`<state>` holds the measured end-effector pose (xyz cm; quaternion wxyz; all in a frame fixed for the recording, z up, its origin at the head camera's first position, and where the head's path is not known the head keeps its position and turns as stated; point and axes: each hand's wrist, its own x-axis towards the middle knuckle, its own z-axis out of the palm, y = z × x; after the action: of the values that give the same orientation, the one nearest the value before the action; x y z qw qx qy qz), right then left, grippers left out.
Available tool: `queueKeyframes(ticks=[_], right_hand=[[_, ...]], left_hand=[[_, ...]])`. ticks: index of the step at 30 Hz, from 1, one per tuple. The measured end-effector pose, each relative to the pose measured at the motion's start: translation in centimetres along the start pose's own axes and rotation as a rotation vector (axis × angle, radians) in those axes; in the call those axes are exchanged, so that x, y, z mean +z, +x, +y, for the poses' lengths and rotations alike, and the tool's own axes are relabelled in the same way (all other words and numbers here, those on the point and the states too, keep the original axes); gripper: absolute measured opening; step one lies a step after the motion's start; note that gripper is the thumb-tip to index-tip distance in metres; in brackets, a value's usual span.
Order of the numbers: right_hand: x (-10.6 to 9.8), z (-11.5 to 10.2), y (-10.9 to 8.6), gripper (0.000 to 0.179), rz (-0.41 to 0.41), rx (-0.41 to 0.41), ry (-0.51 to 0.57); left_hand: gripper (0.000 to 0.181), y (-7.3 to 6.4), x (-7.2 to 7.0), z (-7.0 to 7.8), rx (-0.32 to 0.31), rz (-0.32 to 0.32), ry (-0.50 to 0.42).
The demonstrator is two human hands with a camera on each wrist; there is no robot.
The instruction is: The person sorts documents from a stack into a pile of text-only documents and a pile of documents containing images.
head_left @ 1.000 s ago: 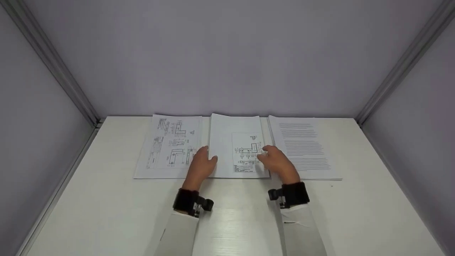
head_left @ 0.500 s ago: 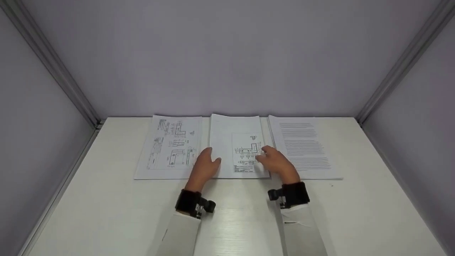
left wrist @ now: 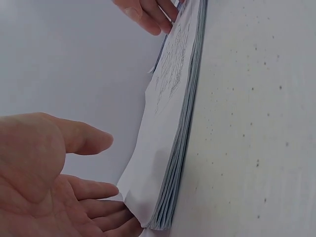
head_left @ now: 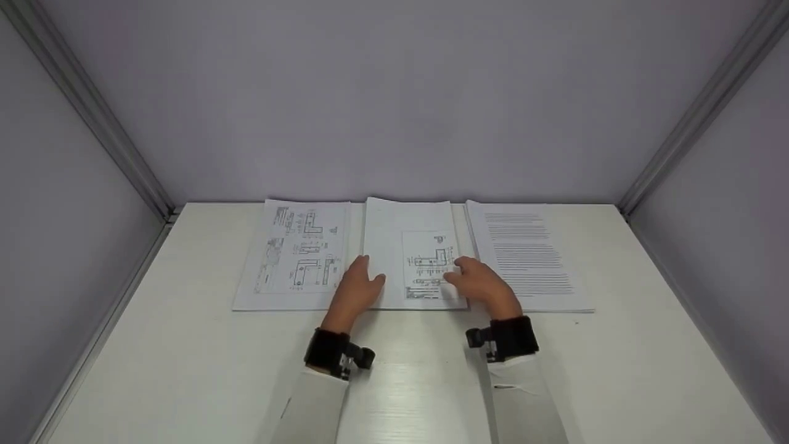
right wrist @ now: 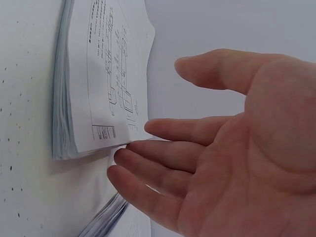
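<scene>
Between my two hands lies the middle stack of paper [head_left: 385, 231], its top sheet printed with a technical drawing on the lower right. My left hand [head_left: 355, 288] is at the stack's left edge; in the left wrist view its fingers [left wrist: 101, 207] lie straight along the side of the sheets, thumb raised. At the right edge is my right hand [head_left: 484, 283]. In the right wrist view its fingers [right wrist: 163, 155] extend to the stack's edge, and the thumb stands apart above. Neither hand pinches the paper.
A second stack [head_left: 296, 253] with drawings lies to the left, and a third stack [head_left: 530, 253] with lines of text to the right. All rest on a white table [head_left: 407, 382] against a grey back wall [head_left: 394, 105]. Side panels with metal posts enclose it.
My left hand has shifted slightly right, toward the middle stack's edge. The right hand has stayed nearly in place, and the stacks look unmoved.
</scene>
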<state>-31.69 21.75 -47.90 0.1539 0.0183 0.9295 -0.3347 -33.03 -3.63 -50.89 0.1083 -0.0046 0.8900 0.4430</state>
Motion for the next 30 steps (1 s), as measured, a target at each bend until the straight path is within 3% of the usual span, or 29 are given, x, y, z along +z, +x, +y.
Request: queueKeyframes(ticks=[6, 10, 14, 18, 23, 30], right_hand=[[-0.2, -0.1, -0.3, 0.059, 0.003, -0.006, -0.014], [-0.4, -0.1, -0.3, 0.059, 0.02, 0.0, 0.019], [-0.4, 0.0, -0.1, 0.055, 0.052, -0.018, 0.059], [-0.3, 0.2, 0.2, 0.056, 0.07, -0.04, 0.086], [-0.2, 0.4, 0.3, 0.063, 0.081, -0.034, 0.098], [-0.2, 0.6, 0.3, 0.064, 0.076, -0.025, 0.088]], left_hand=[[0.066, -0.3, -0.1, 0.5, 0.023, 0.019, 0.044], [0.056, -0.5, -0.1, 0.8, 0.105, 0.09, 0.059], [0.054, -0.5, 0.1, 0.9, 0.178, 0.163, 0.001], [0.057, -0.4, 0.5, 0.9, 0.169, 0.181, -0.059], [0.034, -0.5, 0.6, 0.9, 0.125, 0.189, -0.064], [0.013, -0.9, 0.2, 1.1, 0.127, 0.19, -0.077]])
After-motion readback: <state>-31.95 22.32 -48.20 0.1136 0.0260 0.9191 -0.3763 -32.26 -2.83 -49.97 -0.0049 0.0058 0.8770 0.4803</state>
